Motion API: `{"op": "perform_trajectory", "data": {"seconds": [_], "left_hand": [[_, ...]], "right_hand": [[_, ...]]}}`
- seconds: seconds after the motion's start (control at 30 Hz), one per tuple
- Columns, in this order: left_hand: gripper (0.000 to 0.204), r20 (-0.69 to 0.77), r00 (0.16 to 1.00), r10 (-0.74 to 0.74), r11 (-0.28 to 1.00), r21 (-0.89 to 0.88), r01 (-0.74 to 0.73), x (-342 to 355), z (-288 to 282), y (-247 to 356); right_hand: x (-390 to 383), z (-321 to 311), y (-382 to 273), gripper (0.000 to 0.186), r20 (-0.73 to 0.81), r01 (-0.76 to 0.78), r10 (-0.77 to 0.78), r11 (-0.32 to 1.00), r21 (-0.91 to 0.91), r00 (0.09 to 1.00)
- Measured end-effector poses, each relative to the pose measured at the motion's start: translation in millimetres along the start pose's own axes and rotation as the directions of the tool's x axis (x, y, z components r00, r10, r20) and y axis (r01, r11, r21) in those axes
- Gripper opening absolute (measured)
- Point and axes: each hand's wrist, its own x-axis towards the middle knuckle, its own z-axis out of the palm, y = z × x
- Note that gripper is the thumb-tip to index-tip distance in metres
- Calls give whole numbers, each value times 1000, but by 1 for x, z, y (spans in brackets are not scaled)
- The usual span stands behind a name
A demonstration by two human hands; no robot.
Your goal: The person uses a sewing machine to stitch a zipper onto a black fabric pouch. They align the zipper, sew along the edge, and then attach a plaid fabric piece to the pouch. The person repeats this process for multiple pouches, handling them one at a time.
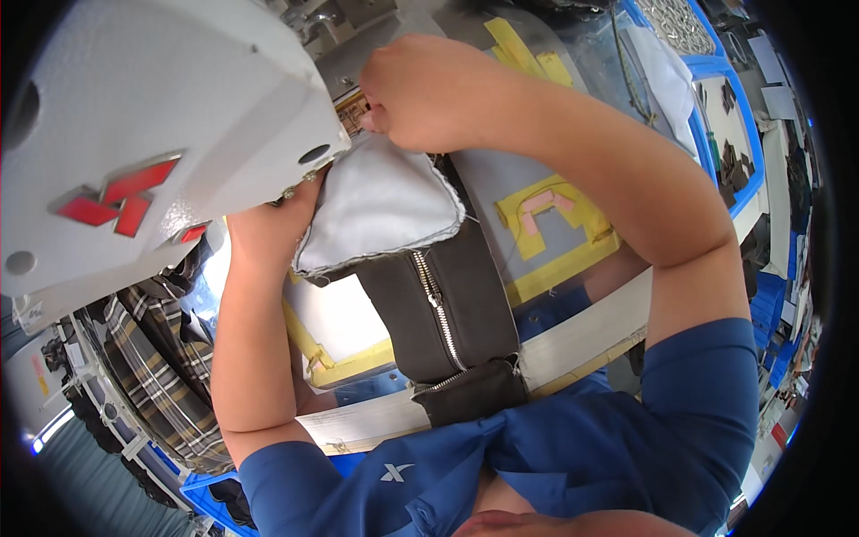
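Note:
A white sewing machine head (pixel 179 116) covers the upper left of the head view. Beside its lower edge, a white cloth piece (pixel 385 201) with frayed edges lies over dark fabric (pixel 474 295). A metal zipper (pixel 436 304) runs down that fabric, its slider partway along. My left hand (pixel 277 219) reaches in at the white cloth's left edge, its fingers hidden behind the machine head. Above the cloth, close to the machine's working area, my right hand (pixel 420 94) is closed with its fingers curled; whatever they hold is hidden.
Yellow tape (pixel 564 277) marks the grey table surface on both sides. The dark fabric hangs over the table's pale front edge (pixel 591 318). Plaid cloth (pixel 157 358) hangs at the left. Blue-rimmed trays (pixel 752 170) with dark pieces stand at the right, near a white cloth (pixel 658 80).

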Motion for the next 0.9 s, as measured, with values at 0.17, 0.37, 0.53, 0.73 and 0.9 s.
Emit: {"op": "perform_trajectory", "data": {"seconds": [0.17, 0.37, 0.53, 0.73, 0.9], "left_hand": [[31, 30, 1000, 3, 1000, 24, -4, 1, -5, 1], [27, 41, 999, 35, 998, 48, -37, 1, -5, 6], [25, 27, 1000, 11, 1000, 13, -12, -1, -3, 10], [25, -33, 998, 47, 998, 53, -45, -3, 2, 7], [27, -6, 999, -54, 994, 95, 54, -5, 3, 11]], "right_hand": [[1, 2, 1, 28, -6, -11, 12, 999, 33, 1000], [0, 6, 5, 27, -45, 33, -32, 999, 9, 998], [-1, -8, 1, 28, 58, -18, 19, 1000, -10, 998], [-3, -18, -9, 28, 97, -63, 64, 998, -18, 993], [-6, -13, 1, 29, 65, -36, 37, 999, -7, 997]]}}
